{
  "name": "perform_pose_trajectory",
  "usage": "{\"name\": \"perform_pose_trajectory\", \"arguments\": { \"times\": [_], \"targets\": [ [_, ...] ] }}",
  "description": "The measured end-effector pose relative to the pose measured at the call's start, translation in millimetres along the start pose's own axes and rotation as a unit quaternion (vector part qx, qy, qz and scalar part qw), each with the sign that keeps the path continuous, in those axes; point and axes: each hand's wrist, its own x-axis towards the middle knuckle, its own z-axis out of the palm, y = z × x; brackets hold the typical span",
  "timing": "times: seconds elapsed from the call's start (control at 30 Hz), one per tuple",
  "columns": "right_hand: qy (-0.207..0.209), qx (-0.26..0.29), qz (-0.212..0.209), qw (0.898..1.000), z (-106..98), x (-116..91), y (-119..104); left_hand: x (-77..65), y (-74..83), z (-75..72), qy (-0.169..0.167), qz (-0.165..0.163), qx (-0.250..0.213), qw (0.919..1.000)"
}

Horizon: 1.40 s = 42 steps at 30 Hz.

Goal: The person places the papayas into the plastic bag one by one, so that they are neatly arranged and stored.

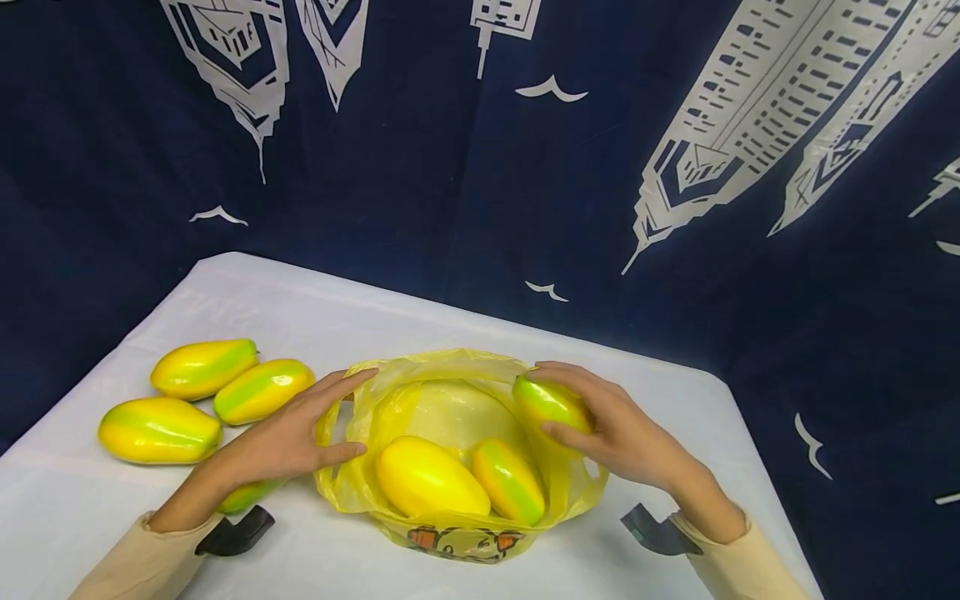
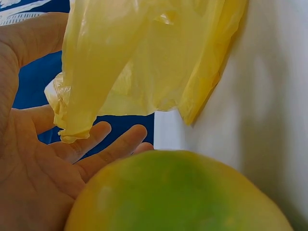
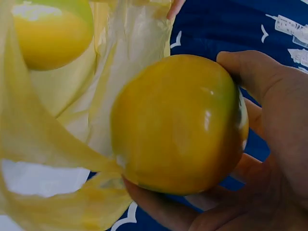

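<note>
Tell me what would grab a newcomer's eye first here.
Most likely the bright yellow plastic bag at the lower middle of the head view, with two mango-like fruits inside. At its right rim, the right hand holds another yellow-green fruit. Next would come the upside-down white skyline on the navy backdrop behind.

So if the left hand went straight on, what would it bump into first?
Probably the yellow bag: the left hand is right at its side, and they may already touch; depth is hard to judge.
</note>
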Motion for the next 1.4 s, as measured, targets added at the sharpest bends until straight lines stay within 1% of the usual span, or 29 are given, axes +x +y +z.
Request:
{"name": "perform_pose_trajectory", "arguments": {
  "times": [0.13,0.23,0.43,0.57,0.73,1.0,1.17,1.4],
  "targets": [
    [-0.015,-0.013,-0.001,1.000,3,7,-5,0.7,-0.2,-0.2,0.000,0.002,0.000,1.0000],
    [-0.018,-0.016,-0.002,1.000,5,12,-10,0.6,-0.3,-0.4,-0.001,-0.001,-0.001,1.0000],
    [-0.027,-0.008,-0.016,0.999,10,17,-13,0.9,-0.2,-0.1,-0.002,0.002,-0.002,1.0000],
    [-0.034,-0.011,-0.022,0.999,16,21,-8,0.6,-0.1,0.1,0.001,0.006,-0.003,1.0000],
    [-0.039,-0.023,-0.004,0.999,24,22,2,0.9,-0.4,1.5,-0.002,0.005,-0.006,1.0000],
    [-0.035,-0.031,0.006,0.999,35,25,16,0.5,0.4,0.8,-0.003,0.004,-0.003,1.0000],
    [-0.050,-0.029,0.026,0.998,41,27,20,1.2,0.6,0.5,-0.003,0.005,-0.004,1.0000],
    [-0.060,-0.038,0.033,0.997,45,28,23,1.6,0.3,0.5,-0.003,0.005,-0.006,1.0000]
  ]
}}
